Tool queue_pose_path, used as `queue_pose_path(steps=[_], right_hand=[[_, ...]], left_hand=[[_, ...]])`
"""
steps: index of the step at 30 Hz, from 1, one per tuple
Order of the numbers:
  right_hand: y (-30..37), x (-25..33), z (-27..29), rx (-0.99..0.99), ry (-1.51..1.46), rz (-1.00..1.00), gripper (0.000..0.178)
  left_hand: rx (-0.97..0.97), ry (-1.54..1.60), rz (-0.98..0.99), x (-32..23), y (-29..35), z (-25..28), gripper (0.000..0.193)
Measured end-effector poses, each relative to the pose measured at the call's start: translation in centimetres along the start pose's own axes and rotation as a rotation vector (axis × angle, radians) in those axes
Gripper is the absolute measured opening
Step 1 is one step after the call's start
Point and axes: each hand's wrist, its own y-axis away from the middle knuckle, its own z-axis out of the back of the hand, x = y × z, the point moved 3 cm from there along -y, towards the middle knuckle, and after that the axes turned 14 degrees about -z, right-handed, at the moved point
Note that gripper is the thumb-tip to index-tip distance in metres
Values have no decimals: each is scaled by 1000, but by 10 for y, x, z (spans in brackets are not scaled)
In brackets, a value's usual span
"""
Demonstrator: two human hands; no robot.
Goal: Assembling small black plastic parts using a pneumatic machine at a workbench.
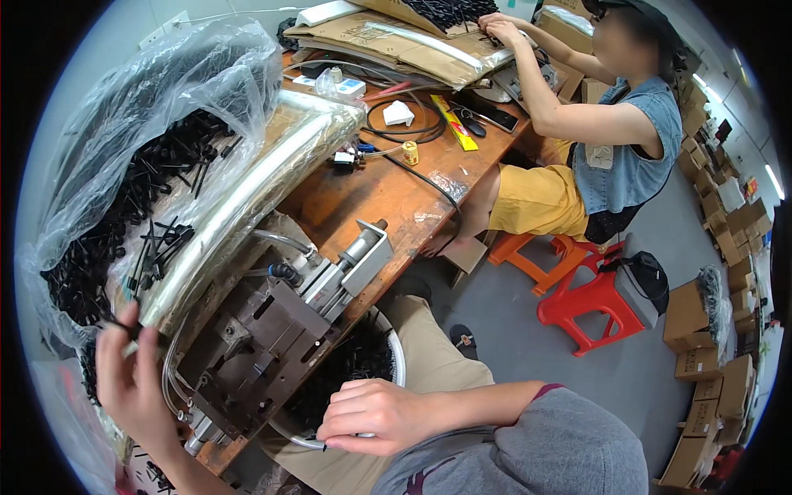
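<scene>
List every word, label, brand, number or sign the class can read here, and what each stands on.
None reads clearly enough to quote.
Yellow strip: marks, too small.
Cardboard on the far bench: faint print, blurred.
Cartons at right: dark print, too small.

No wording legible. Dark print on cardboard boxes (700, 419) at four o'clock and cardboard sheets (367, 33) at twelve; small markings on yellow packet (454, 124) toward one, too blurred.
</scene>
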Motion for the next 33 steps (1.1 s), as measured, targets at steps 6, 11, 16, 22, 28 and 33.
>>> queue_pose_path(steps=[6, 11, 16, 22, 28, 33], right_hand=[[-20, 23, -6, -272, -37, 59, 37], [-24, 31, -16, -309, 23, 210, 33], [-22, 30, -11, -271, 123, 325, 28], [-26, 26, -12, -271, 148, 392, 25], [-31, 12, -3, -251, 92, 170, 32], [-41, 4, -2, -48, 276, 67, 30]], left_hand=[[178, 342, 225, -44, 62, -9, 29], [128, 533, 242, -40, 96, -12, 25], [62, 635, 371, -35, 118, -15, 23], [-30, 841, 554, -29, 144, -15, 35], [-63, 664, 359, -45, 136, -16, 34], [-160, 465, 309, -56, 139, 1, 40]])
